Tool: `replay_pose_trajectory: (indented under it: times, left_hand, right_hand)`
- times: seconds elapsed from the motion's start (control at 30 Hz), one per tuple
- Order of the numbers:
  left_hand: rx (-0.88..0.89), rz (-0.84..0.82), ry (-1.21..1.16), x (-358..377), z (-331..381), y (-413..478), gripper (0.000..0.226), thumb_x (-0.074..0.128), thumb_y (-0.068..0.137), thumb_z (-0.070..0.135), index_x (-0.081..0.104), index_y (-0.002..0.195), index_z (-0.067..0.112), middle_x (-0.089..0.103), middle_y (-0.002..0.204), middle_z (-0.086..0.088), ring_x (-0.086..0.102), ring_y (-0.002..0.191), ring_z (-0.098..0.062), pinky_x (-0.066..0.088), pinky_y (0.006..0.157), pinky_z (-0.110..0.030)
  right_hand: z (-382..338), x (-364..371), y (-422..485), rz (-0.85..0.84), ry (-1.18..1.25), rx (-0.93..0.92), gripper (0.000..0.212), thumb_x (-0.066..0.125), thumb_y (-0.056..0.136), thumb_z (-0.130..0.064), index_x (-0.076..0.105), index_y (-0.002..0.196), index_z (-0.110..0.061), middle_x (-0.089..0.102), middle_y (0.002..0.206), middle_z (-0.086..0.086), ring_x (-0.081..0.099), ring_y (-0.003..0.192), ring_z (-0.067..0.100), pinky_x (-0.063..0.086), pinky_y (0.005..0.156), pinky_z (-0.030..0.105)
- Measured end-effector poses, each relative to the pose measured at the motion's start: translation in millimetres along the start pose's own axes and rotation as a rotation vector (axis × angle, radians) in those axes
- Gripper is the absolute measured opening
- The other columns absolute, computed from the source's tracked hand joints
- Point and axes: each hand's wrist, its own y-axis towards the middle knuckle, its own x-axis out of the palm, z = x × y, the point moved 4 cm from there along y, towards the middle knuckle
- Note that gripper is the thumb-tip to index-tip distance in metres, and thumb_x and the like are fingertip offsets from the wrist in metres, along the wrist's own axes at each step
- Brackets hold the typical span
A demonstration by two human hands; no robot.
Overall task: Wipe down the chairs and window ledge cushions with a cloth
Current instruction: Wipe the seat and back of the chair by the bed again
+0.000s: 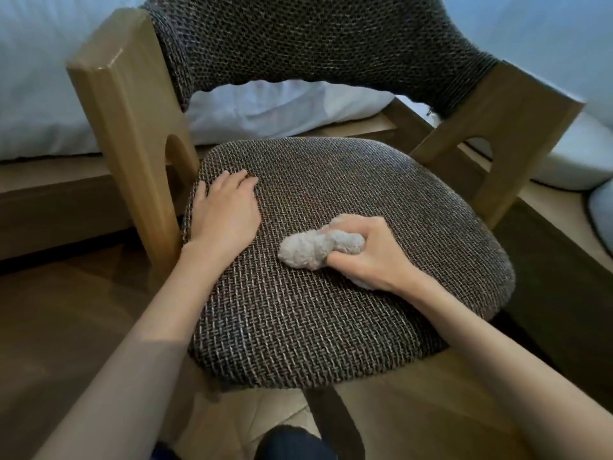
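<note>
A wooden chair fills the view, with a dark woven seat cushion (331, 320) and a curved woven backrest (315, 41). My right hand (365, 252) is closed around a bunched grey fluffy cloth (306, 252), which presses on the middle of the seat. My left hand (225, 209) lies flat, palm down, on the seat's left side near the wooden arm post (132, 137), holding nothing.
White cushions (275, 106) lie on a wooden ledge (56, 180) behind the chair, and more white cushions (564, 154) lie at the right. The chair's right arm post (504, 127) stands close to the ledge. Dark wood floor (66, 310) lies to the left.
</note>
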Motion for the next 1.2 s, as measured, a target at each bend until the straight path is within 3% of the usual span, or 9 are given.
replay_pose_trajectory:
  times: [0.1,0.3,0.43,0.57,0.7,0.83,1.0,1.1,1.2]
  left_hand:
    - [-0.007,-0.007,0.006,-1.9,4.0,-3.0,0.045,0.028,0.102,0.025,0.036,0.146,0.020,0.027,0.156,-0.001,0.017,0.145,-0.021,0.007,0.119,-0.046]
    - [-0.019,-0.029,-0.004,-6.6,5.7,-6.0,0.045,0.027,0.102,0.026,0.035,0.146,0.020,0.026,0.156,-0.002,0.016,0.145,-0.022,0.007,0.119,-0.045]
    - [-0.052,0.005,-0.025,-9.9,-3.0,-8.3,0.044,0.028,0.102,0.028,0.039,0.144,0.020,0.028,0.155,-0.006,0.020,0.144,-0.023,0.014,0.118,-0.043]
    - [-0.100,-0.015,-0.057,-11.8,-8.9,-14.6,0.046,0.028,0.102,0.034,0.034,0.147,0.023,0.019,0.157,-0.011,0.016,0.145,-0.027,0.014,0.118,-0.046]
    - [-0.145,-0.045,-0.088,-10.4,-12.8,-17.7,0.047,0.027,0.102,0.038,0.028,0.148,0.029,0.011,0.159,-0.013,0.009,0.146,-0.032,0.009,0.120,-0.045]
    - [-0.158,-0.027,-0.172,-10.9,-16.4,-15.6,0.046,0.031,0.103,0.032,0.029,0.148,0.024,0.014,0.158,-0.014,0.011,0.145,-0.034,0.008,0.119,-0.041]
    - [-0.173,0.023,-0.186,-11.8,-15.0,-13.4,0.047,0.033,0.103,0.027,0.029,0.148,0.016,0.020,0.157,-0.013,0.016,0.144,-0.030,0.009,0.118,-0.036]
    - [-0.174,0.042,-0.160,-11.6,-12.9,-12.1,0.046,0.032,0.103,0.026,0.030,0.147,0.011,0.023,0.155,-0.016,0.020,0.143,-0.031,0.010,0.117,-0.036]
    - [-0.179,0.013,-0.121,-9.0,-13.0,-10.8,0.048,0.029,0.104,0.026,0.025,0.149,0.011,0.019,0.156,-0.017,0.018,0.144,-0.033,0.011,0.120,-0.040]
  right_hand:
    - [-14.4,2.5,-36.4,-0.021,0.023,-0.046,0.018,0.065,0.068,-0.023,0.073,0.081,-0.013,0.066,0.077,-0.003,0.059,0.068,0.005,0.046,0.061,0.019]
    - [-31.6,-5.8,-59.8,-0.219,0.134,0.009,0.027,0.061,0.064,-0.019,0.072,0.080,0.000,0.067,0.077,0.011,0.062,0.065,0.014,0.049,0.057,0.024]
    - [-30.3,-36.3,-9.7,0.160,0.270,0.047,0.014,0.057,0.072,-0.013,0.068,0.070,-0.022,0.065,0.063,-0.006,0.058,0.058,0.004,0.046,0.053,0.017]
    - [-4.0,-47.3,75.2,0.433,-0.036,0.104,0.022,0.061,0.082,-0.018,0.071,0.101,-0.023,0.070,0.092,-0.006,0.064,0.090,0.011,0.051,0.083,0.031]
    - [38.8,-29.1,158.0,0.412,-0.370,0.180,0.028,0.056,0.084,-0.031,0.069,0.105,-0.017,0.067,0.106,0.010,0.055,0.104,0.032,0.042,0.089,0.039]
    - [77.5,-10.0,204.7,0.296,-0.503,0.352,0.041,0.045,0.089,-0.046,0.065,0.113,-0.020,0.066,0.115,0.012,0.052,0.113,0.034,0.040,0.093,0.040]
    - [63.0,11.5,217.4,0.166,-0.295,0.231,0.031,0.054,0.086,-0.048,0.071,0.085,-0.023,0.066,0.068,-0.007,0.059,0.064,0.005,0.039,0.053,0.018]
    - [46.7,26.4,199.3,0.134,-0.200,0.133,0.030,0.058,0.083,-0.038,0.057,0.056,-0.024,0.057,0.048,-0.015,0.049,0.045,-0.006,0.038,0.047,0.014]
    - [35.3,31.5,169.9,0.035,-0.084,0.085,0.027,0.059,0.086,-0.028,0.058,0.060,-0.020,0.056,0.045,-0.015,0.045,0.039,-0.004,0.038,0.043,0.008]
